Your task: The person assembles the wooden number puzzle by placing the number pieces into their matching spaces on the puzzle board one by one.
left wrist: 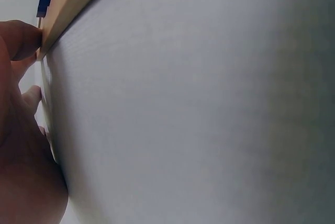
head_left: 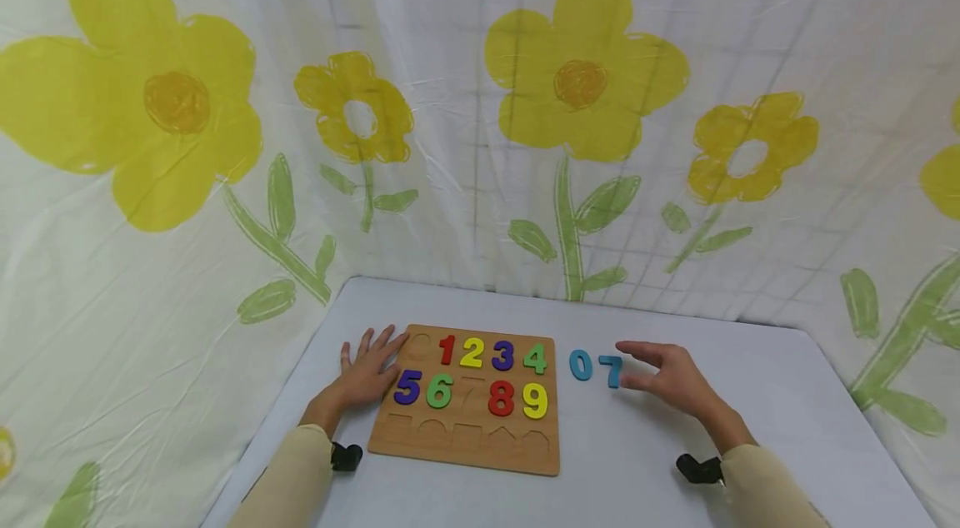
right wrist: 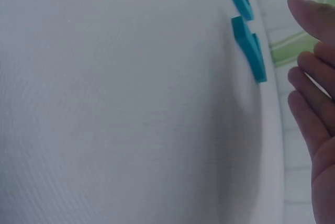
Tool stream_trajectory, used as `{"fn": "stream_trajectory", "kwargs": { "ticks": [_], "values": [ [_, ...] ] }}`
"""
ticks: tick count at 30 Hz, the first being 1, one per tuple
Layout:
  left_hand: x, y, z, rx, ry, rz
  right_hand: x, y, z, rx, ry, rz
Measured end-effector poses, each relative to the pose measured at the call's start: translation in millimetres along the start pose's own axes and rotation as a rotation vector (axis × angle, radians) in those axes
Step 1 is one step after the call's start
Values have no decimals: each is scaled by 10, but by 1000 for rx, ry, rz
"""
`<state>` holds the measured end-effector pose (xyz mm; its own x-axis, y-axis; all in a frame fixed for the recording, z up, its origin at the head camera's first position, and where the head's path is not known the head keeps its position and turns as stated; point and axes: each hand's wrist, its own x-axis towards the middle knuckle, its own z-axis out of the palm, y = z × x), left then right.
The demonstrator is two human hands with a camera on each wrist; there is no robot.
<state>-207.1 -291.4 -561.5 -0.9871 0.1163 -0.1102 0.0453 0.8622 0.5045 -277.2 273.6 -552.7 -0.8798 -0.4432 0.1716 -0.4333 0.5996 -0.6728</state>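
A wooden number puzzle board (head_left: 465, 453) lies on the table, with colored digits 1 to 6, 8 and 9 in it. The recesses at the top left, between the 6 and the 8, and along the bottom row hold no pieces. My left hand (head_left: 366, 374) rests spread at the board's left edge, thumb and fingertips against it. Right of the board lie a blue 0 (head_left: 581, 365) and a blue 7 (head_left: 611, 371). Beside the 7, my right hand (head_left: 671, 378) hovers with fingers extended and thumb apart; nothing is between them in the right wrist view.
The table (head_left: 637, 461) has a white cover. A white curtain (head_left: 442, 203) printed with yellow flowers hangs behind it and along both sides. Black wrist straps (head_left: 700, 470) show at both sleeves.
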Motion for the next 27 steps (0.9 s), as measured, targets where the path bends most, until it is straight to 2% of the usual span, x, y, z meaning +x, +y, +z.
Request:
{"fn": "stream_trajectory", "kwargs": {
  "ticks": [7, 15, 27],
  "values": [
    [2, -23, 12, -5, 20, 18, 15, 80, 93, 9, -5, 3],
    [47, -140, 113, -53, 58, 38, 31, 95, 167, -57, -8, 26],
    [3, 14, -2, 2, 0, 2, 29, 95, 208, -105, 27, 24]
  ]
}}
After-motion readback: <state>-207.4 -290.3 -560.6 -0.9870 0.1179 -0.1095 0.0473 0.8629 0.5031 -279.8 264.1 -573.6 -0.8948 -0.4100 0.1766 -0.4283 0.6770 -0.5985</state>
